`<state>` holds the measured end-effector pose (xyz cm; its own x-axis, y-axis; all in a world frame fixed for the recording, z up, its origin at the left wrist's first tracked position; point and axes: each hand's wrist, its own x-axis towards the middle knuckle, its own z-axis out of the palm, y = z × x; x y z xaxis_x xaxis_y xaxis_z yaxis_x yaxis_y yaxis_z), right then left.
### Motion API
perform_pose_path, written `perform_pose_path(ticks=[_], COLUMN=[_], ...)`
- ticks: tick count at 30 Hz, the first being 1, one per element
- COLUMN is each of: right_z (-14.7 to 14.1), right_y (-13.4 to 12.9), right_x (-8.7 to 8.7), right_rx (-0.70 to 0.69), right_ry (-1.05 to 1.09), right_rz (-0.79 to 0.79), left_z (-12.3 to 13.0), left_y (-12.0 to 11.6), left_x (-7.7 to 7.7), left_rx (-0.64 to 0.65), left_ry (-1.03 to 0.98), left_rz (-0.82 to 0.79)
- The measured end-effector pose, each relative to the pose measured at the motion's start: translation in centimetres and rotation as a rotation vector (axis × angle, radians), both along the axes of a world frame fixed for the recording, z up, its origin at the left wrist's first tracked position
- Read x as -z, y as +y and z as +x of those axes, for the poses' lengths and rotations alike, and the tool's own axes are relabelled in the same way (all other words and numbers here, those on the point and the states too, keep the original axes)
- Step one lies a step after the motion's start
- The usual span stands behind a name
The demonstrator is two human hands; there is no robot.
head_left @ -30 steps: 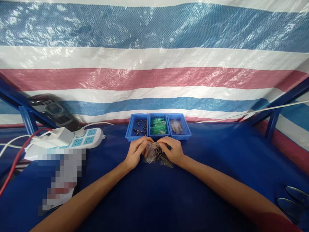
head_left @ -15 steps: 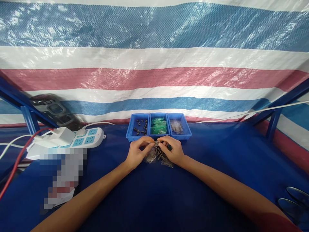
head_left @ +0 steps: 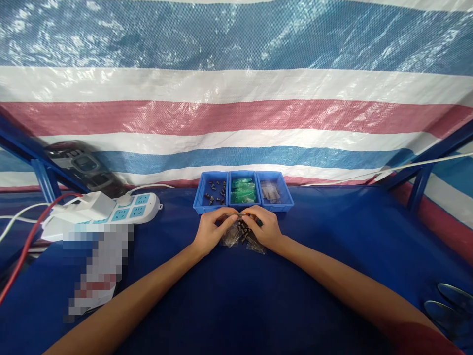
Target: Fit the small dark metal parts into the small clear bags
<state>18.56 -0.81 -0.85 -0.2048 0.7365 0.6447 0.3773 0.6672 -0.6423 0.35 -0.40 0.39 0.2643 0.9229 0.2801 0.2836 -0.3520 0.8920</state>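
My left hand [head_left: 214,229] and my right hand [head_left: 266,228] meet just in front of three blue bins. Between their pinched fingertips is a small clear plastic bag [head_left: 239,214], partly hidden by the fingers. Below them on the blue table lie dark screws [head_left: 243,230] and small clear bags [head_left: 254,244]. The left bin [head_left: 197,199] has dark screws in it, the middle bin [head_left: 242,206] green packets [head_left: 244,191], and the right bin [head_left: 288,199] small clear bags [head_left: 271,191].
A white power strip [head_left: 150,209] with plugs and red and white cables lies at the left, with a blurred-out packet [head_left: 103,266] nearer me. Glasses [head_left: 449,303] rest at the right edge. Behind hangs a striped sheet [head_left: 236,116] between blue frame bars.
My fingertips have shifted slightly around the small bag between them. The whole view has tilted a little; the bins and the pile look unchanged.
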Motion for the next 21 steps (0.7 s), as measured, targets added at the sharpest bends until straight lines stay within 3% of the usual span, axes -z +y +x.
perform_pose_path(ticks=[21], right_z=[0.1], right_y=[-0.12], right_x=[0.02], right_rx=[0.0], right_ry=[-0.004], right_rz=[-0.002], left_z=[0.25], left_y=[0.09], left_x=[-0.12], left_rx=[0.039], left_ry=[0.019], left_rz=[-0.006])
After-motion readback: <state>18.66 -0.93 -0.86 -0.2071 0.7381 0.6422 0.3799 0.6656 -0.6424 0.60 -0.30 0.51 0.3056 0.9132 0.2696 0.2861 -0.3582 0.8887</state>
